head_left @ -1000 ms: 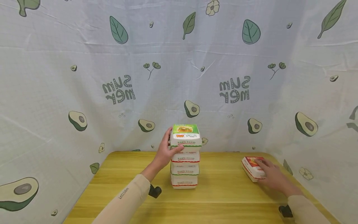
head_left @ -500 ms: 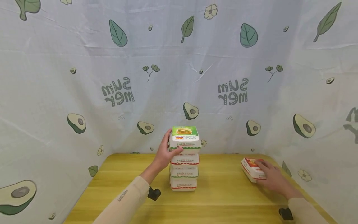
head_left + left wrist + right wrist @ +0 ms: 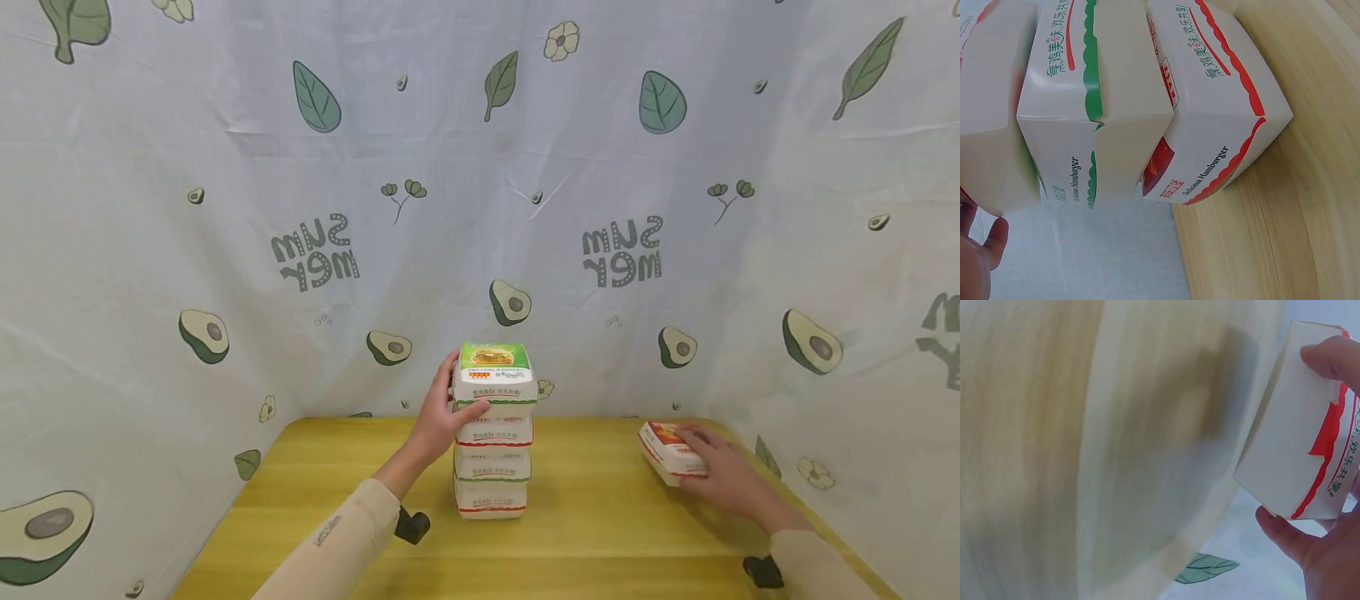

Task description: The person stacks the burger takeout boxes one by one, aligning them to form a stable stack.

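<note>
A stack of several hamburger boxes stands on the table, white with red or green wavy bands. At its top sits a green-topped hamburger box (image 3: 495, 387). My left hand (image 3: 437, 421) grips this top box from the left, thumb across its front and fingers along the side. In the left wrist view the lower boxes (image 3: 1216, 94) rest on one another beside my fingertips. At the right, my right hand (image 3: 726, 479) holds a red-topped hamburger box (image 3: 667, 454) between thumb and fingers. The right wrist view shows that box (image 3: 1297, 419) tilted and raised off the wood.
The yellow wooden table (image 3: 592, 517) runs back to a pale curtain (image 3: 465, 150) printed with leaves and avocados. Curtain also hangs along the left and right sides. A black strap piece shows under each wrist.
My right hand has lifted the red-topped hamburger box slightly and shifted it left. The left hand keeps its grip on the top box. The whole view has dropped slightly.
</note>
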